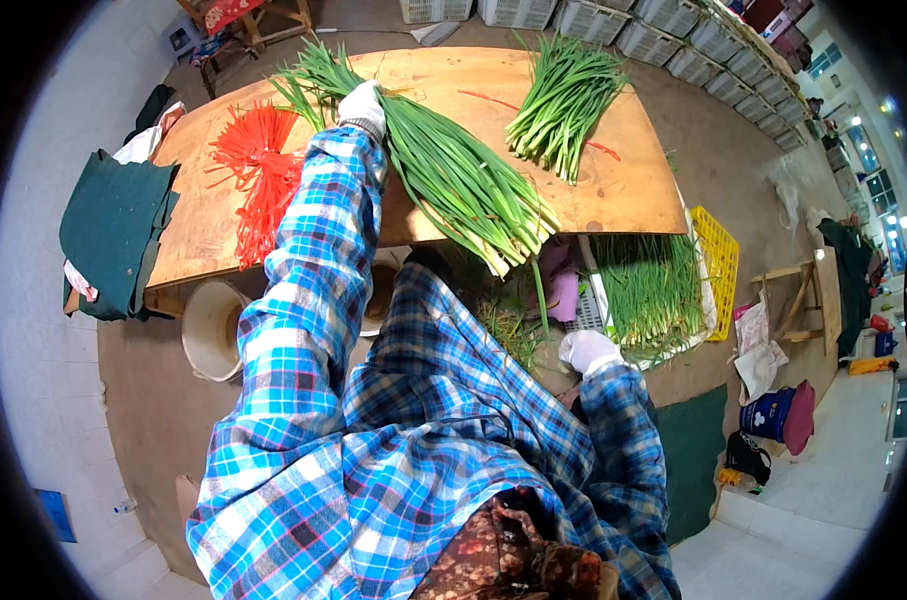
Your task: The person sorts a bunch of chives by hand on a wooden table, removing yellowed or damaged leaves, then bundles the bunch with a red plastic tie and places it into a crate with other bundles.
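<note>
A large bunch of garlic chives lies slantwise over the wooden table, its pale cut ends reaching past the near edge. My left hand, in a white glove, is closed round its leafy far part. One loose stalk hangs below the cut ends. Lower down, beside a crate of upright chives, my white-gloved right hand is curled closed; what its fingers hold, if anything, is hidden. A second bunch of chives rests at the table's right, with a red tie partly under it.
Red plastic ties are heaped on the left of the wooden table. White buckets stand under its near edge. A yellow crate is beside the chive crate. Dark green cloth drapes the left end. Grey crates line the back.
</note>
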`<state>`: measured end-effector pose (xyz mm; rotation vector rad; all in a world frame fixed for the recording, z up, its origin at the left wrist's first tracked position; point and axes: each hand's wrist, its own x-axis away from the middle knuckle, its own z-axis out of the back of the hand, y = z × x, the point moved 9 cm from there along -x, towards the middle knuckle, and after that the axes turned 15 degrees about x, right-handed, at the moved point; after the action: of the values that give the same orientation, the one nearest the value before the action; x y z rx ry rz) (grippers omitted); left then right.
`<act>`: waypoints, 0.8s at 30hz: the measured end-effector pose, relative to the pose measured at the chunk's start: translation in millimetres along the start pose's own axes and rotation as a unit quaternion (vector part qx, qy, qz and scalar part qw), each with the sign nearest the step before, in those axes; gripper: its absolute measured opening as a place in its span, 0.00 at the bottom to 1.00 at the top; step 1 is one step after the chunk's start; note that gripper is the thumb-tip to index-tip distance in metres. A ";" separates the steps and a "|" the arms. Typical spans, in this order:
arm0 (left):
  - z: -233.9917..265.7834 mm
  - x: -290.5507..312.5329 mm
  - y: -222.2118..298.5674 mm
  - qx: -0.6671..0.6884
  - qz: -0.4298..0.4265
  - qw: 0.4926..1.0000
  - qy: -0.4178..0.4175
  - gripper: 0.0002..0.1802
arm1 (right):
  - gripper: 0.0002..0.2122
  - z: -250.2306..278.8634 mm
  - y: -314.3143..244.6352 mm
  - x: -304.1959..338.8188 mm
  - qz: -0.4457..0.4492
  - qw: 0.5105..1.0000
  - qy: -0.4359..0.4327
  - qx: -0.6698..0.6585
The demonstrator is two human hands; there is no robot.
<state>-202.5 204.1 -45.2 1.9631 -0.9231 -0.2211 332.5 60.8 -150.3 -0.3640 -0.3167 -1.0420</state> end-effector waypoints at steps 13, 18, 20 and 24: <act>-7.8 -13.9 12.8 -0.090 -0.109 0.988 -0.069 0.07 | 0.07 195.8 -121.7 -8.0 0.092 0.907 0.396 -0.109; -17.2 32.6 -17.3 0.083 0.089 0.991 0.047 0.09 | 0.05 177.8 -75.9 -2.2 0.006 0.902 0.219 -0.372; 22.8 -24.6 25.6 -0.162 -0.101 0.981 -0.031 0.08 | 0.04 183.3 -90.9 11.8 0.103 0.870 0.161 -0.454; -18.1 33.9 11.4 -0.054 -0.057 0.995 -0.056 0.08 | 0.11 129.5 -50.4 19.9 0.154 0.949 0.241 -0.130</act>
<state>-175.7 189.8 -19.0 1.9204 -0.8528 -0.4413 286.9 79.0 -18.7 -0.3678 0.3144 -0.8301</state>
